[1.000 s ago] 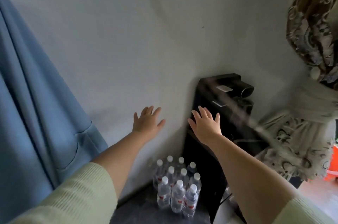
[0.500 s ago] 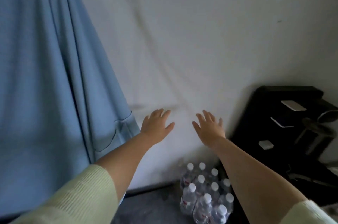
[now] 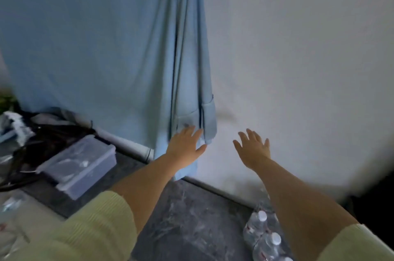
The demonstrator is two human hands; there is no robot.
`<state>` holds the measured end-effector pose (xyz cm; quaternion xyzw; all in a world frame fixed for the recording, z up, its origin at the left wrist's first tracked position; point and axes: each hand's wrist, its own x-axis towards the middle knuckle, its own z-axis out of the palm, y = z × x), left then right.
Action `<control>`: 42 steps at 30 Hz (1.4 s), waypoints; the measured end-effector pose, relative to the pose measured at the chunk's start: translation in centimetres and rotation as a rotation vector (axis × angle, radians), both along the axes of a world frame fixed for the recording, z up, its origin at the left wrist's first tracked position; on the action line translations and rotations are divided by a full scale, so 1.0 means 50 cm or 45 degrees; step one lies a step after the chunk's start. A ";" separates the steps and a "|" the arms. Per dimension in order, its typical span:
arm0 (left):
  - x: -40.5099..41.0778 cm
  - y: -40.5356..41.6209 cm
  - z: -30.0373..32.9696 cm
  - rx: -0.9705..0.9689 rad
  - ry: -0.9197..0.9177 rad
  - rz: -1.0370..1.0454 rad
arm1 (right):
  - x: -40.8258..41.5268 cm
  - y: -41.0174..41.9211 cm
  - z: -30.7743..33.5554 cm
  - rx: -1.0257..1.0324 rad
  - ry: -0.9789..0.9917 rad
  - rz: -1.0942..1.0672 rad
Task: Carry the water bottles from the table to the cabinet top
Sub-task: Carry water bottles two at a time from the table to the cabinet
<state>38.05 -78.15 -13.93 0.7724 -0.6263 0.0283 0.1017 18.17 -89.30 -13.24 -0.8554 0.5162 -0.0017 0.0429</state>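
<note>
Reaching fwd w/ both arms: left hand (image 3: 185,145) & right hand (image 3: 253,150) splayed flat, each grip released, nothing held. Clear plastic white-capped water bottles (image 3: 263,237) stand at 5 o'clock on dark grey tabletop (image 3: 187,224), beneath right forearm.

View swung left: black cabinet gone from sight, blue curtain (image 3: 110,47) now centre. Clear plastic box (image 3: 78,164) newly visible at left. Water bottles (image 3: 263,237) shifted to lower right edge.

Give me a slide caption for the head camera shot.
Both hands, left and right, reach out open and empty; water bottles stand below the right arm.
</note>
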 end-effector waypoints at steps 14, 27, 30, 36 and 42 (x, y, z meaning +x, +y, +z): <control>0.256 0.683 0.070 0.039 -0.029 0.972 | 0.429 0.431 0.060 -0.087 -0.099 0.901; 0.267 1.275 0.091 0.009 -0.058 1.500 | 0.627 0.973 0.040 0.027 -0.216 1.401; 0.273 1.355 0.077 -0.010 -0.017 1.611 | 0.661 1.055 0.036 -0.001 -0.206 1.513; 0.313 1.422 0.059 -0.001 0.018 1.659 | 0.753 1.142 0.035 -0.014 -0.128 1.654; 0.432 1.456 0.048 0.034 0.025 1.745 | 0.899 1.177 0.010 0.033 -0.129 1.755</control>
